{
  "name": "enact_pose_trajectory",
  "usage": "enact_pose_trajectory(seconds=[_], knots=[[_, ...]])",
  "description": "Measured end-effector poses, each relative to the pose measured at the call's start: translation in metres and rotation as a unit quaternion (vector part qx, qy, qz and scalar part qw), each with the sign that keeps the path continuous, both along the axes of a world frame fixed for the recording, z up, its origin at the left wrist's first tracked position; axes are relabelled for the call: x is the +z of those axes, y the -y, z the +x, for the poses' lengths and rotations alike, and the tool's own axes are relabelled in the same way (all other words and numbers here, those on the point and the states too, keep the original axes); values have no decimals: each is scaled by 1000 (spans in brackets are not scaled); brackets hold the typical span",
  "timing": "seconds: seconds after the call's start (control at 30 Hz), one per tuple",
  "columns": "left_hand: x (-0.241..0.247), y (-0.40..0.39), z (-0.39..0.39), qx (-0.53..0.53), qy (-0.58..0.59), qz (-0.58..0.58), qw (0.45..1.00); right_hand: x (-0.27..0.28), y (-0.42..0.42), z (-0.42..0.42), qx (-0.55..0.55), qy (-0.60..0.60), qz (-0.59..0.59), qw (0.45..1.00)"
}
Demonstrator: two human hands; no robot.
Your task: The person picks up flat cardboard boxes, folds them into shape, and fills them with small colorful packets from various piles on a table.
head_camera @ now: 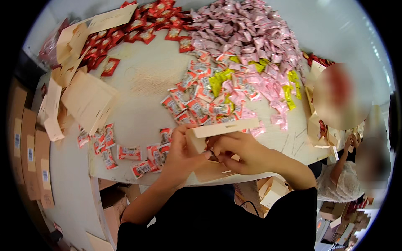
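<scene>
Near the table's front edge, my left hand (180, 157) grips the left side of a cream-coloured cardboard box (224, 128), its thumb over the opening. My right hand (240, 153) has its fingers bent inside the box's opening, close to the left thumb. Something small and dark shows between the fingertips; what it is cannot be made out. Beyond the box lie red-and-white printed sachets (198, 109), yellow sachets (216, 83) and pink sachets (271, 86). More red-and-white sachets (128, 152) are scattered to the left of my left hand.
Red packets (163, 15) and a tall heap of pink packets (241, 28) line the back. Unfolded cream boxes (89, 94) stack at the left, beside brown cartons (44, 169). At the right, other people's hands (353, 141) work near open boxes (318, 131). Cartons stand under the table.
</scene>
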State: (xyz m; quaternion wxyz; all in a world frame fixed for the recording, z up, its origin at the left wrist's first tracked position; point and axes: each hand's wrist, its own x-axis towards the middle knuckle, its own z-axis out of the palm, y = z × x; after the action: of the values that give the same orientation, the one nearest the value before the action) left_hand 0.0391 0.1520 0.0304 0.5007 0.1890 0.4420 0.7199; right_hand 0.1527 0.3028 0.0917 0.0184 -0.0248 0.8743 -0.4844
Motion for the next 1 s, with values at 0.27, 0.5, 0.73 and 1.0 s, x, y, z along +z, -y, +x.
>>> enact_pose_trajectory(seconds=[0.27,0.5,0.73,1.0], knots=[[3,-19,12,54,176,1,983,-6,-8,67,-378,-209,-111,895],[-17,-46,73,-25,121,16,992,-72,51,104,-412,-10,-613,674],[-2,-48,73,-196,98,-18,975,-70,0,156,-580,-53,-506,637],[4,-20,36,-156,141,-32,977,-98,-101,280,-710,-70,-499,492]])
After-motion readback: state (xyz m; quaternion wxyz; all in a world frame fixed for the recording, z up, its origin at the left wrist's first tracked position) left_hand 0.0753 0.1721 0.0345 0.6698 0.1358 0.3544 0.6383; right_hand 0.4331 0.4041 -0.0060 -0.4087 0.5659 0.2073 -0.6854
